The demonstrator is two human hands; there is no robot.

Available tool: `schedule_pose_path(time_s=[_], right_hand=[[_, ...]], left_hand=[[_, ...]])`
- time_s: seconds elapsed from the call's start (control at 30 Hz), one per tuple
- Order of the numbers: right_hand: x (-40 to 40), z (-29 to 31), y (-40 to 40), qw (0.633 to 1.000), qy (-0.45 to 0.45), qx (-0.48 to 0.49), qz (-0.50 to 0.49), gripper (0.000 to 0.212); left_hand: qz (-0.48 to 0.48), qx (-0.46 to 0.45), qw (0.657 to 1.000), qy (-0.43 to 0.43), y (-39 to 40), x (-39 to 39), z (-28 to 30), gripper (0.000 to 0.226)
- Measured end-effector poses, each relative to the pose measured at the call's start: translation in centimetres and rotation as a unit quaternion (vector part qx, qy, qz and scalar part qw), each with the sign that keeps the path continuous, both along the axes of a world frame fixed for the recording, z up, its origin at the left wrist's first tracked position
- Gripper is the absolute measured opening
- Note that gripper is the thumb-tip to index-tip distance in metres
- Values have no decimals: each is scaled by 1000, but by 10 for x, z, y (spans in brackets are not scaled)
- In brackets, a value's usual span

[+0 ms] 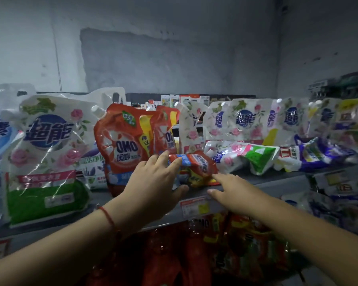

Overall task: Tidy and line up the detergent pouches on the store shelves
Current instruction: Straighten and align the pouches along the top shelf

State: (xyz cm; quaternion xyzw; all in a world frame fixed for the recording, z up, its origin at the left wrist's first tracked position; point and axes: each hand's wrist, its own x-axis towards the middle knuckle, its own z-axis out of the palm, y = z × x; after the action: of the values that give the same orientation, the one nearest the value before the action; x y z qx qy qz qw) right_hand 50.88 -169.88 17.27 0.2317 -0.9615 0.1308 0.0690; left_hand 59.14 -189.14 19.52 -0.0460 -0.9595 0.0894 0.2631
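- My left hand (153, 182) and right hand (229, 193), both spread and gripping nothing, reach up from the frame's bottom.
- Between them at centre lies a toppled red pouch (196, 168), long axis left-right; left fingers touch it.
- An upright OMO pouch (124, 145) crowds its left, a fallen white pouch (242, 155) its right.

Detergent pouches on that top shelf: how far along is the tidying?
Done: big rose pouch and red OMO pouch stand upright. In hand: left hand and right hand reach the fallen red pouch. Left: toppled green-and-white pouch and the purple pouches.
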Motion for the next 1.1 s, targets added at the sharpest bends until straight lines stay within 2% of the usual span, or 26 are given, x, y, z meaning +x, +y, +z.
schedule_pose_path(time_s=[0.17, 0.33, 0.53, 0.7, 0.77, 0.83, 0.93, 1.0, 1.1], right_hand=[[-57, -6, 23, 999, -26, -20, -16, 40], [-84, -1, 30, 998, -46, -16, 43, 30], [-97, -3, 34, 994, -50, -48, 85, 38], [-102, 1, 38, 979, -63, -153, 117, 53], [-103, 4, 40, 962, -75, -221, 141, 47], [-104, 6, 42, 939, -87, -289, 162, 28], [-108, 8, 36, 882, -144, -417, 167, 40], [-111, 7, 27, 827, -210, -495, 163, 56], [-107, 6, 8, 765, -266, -559, 178, 41]], left_hand=[[3, -26, 999, 31, 33, -52, 13, 74], [49, -38, 998, -14, 44, -95, 16, 74], [115, -43, 992, 20, 49, -110, 2, 61], [129, -17, 987, 98, 46, -112, -13, 49], [122, 12, 983, 140, 44, -114, -19, 43], [108, 45, 975, 189, 42, -114, -25, 42], [92, 110, 958, 250, 41, -108, -32, 42], [86, 157, 946, 270, 41, -103, -32, 42], [83, 231, 925, 289, 49, -95, -31, 55]])
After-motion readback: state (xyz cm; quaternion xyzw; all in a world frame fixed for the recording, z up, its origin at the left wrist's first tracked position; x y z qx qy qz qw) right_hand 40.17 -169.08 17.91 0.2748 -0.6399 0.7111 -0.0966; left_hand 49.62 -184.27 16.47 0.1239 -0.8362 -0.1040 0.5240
